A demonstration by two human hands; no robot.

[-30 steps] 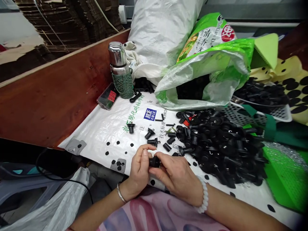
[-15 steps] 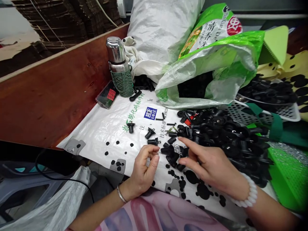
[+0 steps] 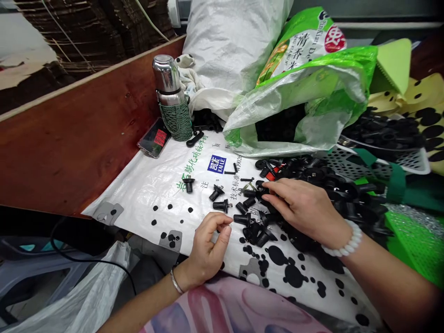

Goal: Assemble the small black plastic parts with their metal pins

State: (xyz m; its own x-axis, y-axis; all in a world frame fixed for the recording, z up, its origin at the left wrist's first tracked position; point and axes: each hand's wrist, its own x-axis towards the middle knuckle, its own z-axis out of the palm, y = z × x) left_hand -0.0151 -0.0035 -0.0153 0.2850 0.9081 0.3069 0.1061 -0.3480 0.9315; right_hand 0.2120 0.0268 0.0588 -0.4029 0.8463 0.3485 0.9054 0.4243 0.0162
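While the left hand [image 3: 206, 247] curls above the near edge of the white woven sheet [image 3: 138, 201], thumb and forefinger almost meeting, though I can't tell whether they pinch anything, the right hand [image 3: 303, 208] reaches past loose black plastic fittings [image 3: 255, 231], its fingers close together, fingertips [image 3: 274, 186] touching the heap of fittings [image 3: 333, 187] further right.

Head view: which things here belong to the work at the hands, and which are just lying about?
Part of the work: left hand, right hand, black plastic fittings, white printed sheet under them.
Lying about: steel flask in a green knitted sleeve, phone, green-and-white bag, white sack.
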